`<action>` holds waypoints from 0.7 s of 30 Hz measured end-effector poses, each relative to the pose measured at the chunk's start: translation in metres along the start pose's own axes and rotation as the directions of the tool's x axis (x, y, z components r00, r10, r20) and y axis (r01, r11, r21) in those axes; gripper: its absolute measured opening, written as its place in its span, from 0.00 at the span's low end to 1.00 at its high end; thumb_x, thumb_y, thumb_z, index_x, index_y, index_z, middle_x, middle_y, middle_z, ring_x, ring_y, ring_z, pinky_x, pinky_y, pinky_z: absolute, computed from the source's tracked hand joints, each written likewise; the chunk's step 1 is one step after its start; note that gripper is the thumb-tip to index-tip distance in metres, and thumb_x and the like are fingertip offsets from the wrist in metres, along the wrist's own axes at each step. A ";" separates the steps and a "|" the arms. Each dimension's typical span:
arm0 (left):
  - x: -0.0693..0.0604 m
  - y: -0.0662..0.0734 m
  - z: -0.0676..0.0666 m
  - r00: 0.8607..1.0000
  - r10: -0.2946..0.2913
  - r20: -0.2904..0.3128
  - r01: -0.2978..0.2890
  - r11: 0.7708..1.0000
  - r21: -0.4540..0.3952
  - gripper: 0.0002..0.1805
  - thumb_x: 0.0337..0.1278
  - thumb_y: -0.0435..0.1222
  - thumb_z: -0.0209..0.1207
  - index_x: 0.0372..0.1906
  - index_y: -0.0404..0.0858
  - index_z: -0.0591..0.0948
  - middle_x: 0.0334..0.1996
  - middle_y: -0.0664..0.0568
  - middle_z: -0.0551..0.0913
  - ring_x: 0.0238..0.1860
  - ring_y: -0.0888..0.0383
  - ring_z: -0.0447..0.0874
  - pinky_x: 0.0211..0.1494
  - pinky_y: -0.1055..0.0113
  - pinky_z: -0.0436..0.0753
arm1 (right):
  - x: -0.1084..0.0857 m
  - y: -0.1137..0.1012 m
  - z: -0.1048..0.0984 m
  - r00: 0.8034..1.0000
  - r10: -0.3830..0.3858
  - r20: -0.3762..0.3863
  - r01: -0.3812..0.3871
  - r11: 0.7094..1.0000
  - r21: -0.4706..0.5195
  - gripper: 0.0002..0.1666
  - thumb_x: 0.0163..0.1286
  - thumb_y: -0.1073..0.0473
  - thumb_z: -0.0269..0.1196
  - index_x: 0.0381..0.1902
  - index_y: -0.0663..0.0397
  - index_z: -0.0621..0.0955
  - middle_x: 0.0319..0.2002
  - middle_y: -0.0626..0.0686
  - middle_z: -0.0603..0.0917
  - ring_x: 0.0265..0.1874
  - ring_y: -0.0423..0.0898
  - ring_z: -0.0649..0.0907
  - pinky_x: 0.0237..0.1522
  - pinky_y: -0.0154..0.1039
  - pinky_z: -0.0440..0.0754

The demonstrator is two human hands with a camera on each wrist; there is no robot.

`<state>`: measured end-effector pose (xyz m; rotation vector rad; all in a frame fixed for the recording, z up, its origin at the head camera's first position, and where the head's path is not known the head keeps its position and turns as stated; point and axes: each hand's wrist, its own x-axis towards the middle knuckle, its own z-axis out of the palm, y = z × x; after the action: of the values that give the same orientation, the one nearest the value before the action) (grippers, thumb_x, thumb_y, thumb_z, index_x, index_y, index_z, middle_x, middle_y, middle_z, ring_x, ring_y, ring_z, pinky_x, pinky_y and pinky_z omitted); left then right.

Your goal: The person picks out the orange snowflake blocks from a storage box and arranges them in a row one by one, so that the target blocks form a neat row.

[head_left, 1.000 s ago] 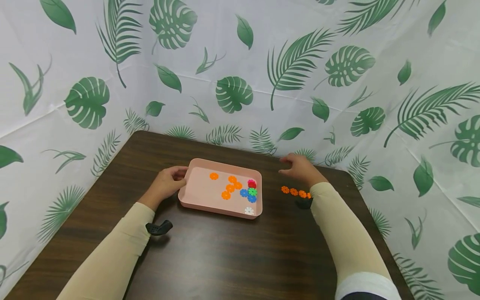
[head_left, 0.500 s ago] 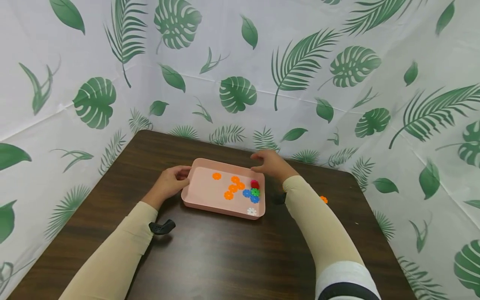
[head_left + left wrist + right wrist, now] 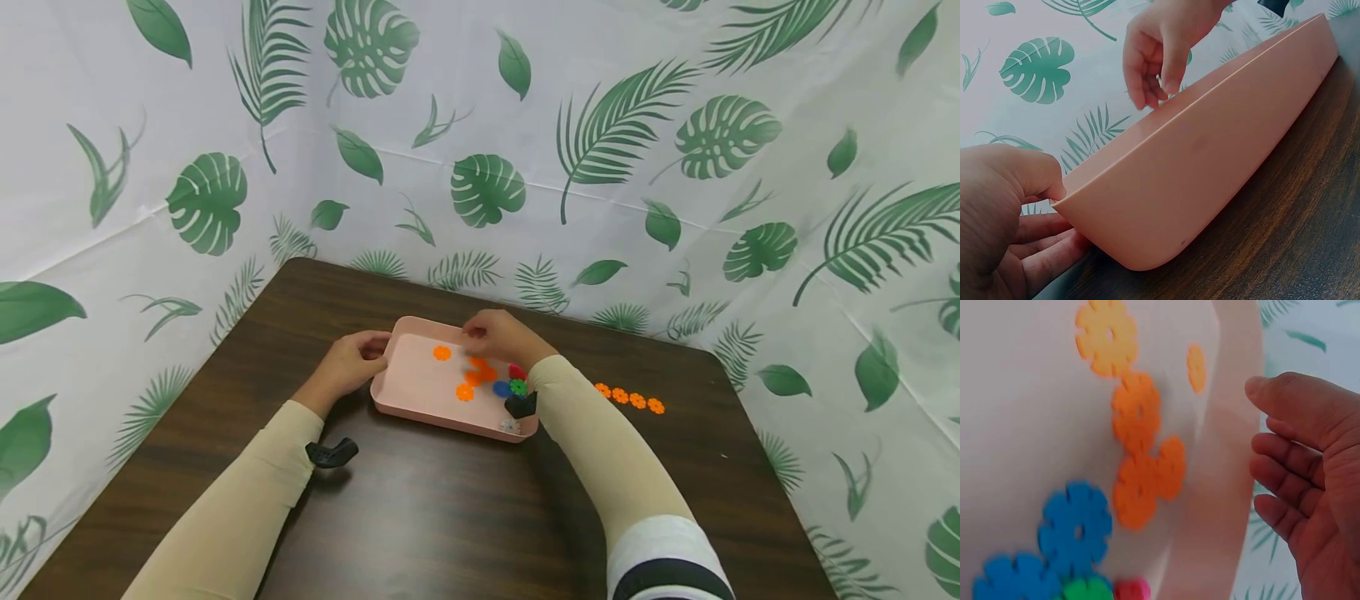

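My left hand [image 3: 347, 367] holds the left end of a pink tray [image 3: 442, 422]; in the left wrist view its thumb hooks over the rim and the fingers lie against the outside. My right hand [image 3: 504, 337] hovers over the tray's back side with loosely bent fingers and nothing between them. Inside the tray are several orange flower-shaped plastic discs [image 3: 1136, 412], blue discs [image 3: 1074, 528], a green disc [image 3: 518, 387], a red disc [image 3: 516, 371] and a white disc [image 3: 510, 426]. One orange disc [image 3: 442, 353] lies apart towards the back left.
Several orange discs [image 3: 619, 395] lie in a row on the dark wooden table [image 3: 420, 517], right of the tray. A leaf-patterned cloth [image 3: 420, 200] hangs behind the table. Black wrist mounts [image 3: 332, 453] stick out from the sleeves.
My right hand has moved left from above the row of orange discs to over the tray, uncovering that row. My left hand keeps its grip on the tray.
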<state>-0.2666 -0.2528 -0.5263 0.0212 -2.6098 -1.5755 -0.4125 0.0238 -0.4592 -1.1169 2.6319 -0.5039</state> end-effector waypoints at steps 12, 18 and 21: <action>0.000 0.001 0.000 1.000 -0.006 0.002 0.006 1.000 0.000 0.28 0.64 0.35 0.62 0.69 0.34 0.77 0.58 0.38 0.84 0.56 0.42 0.84 0.60 0.46 0.83 | 0.018 -0.021 0.026 0.997 -0.016 0.069 0.019 0.999 -0.041 0.11 0.66 0.61 0.70 0.46 0.55 0.86 0.37 0.51 0.84 0.36 0.48 0.79 0.43 0.40 0.81; -0.001 0.000 0.000 1.000 0.002 -0.003 -0.002 1.000 -0.004 0.27 0.64 0.34 0.63 0.68 0.34 0.78 0.58 0.38 0.84 0.56 0.42 0.84 0.59 0.47 0.83 | 0.014 -0.028 0.032 0.987 0.070 0.144 -0.078 0.996 0.046 0.22 0.74 0.61 0.66 0.64 0.50 0.82 0.53 0.46 0.85 0.51 0.44 0.80 0.64 0.46 0.78; 0.000 0.001 0.000 1.000 -0.005 -0.004 0.005 1.000 0.002 0.28 0.63 0.35 0.63 0.68 0.34 0.78 0.57 0.38 0.85 0.55 0.42 0.84 0.59 0.46 0.83 | 0.016 -0.029 0.033 0.987 0.061 0.151 -0.069 0.996 0.053 0.18 0.76 0.62 0.63 0.62 0.50 0.83 0.51 0.46 0.85 0.52 0.45 0.79 0.64 0.45 0.78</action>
<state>-0.2661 -0.2526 -0.5252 0.0301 -2.6106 -1.5727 -0.3929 -0.0138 -0.4791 -1.0066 2.4996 -0.4613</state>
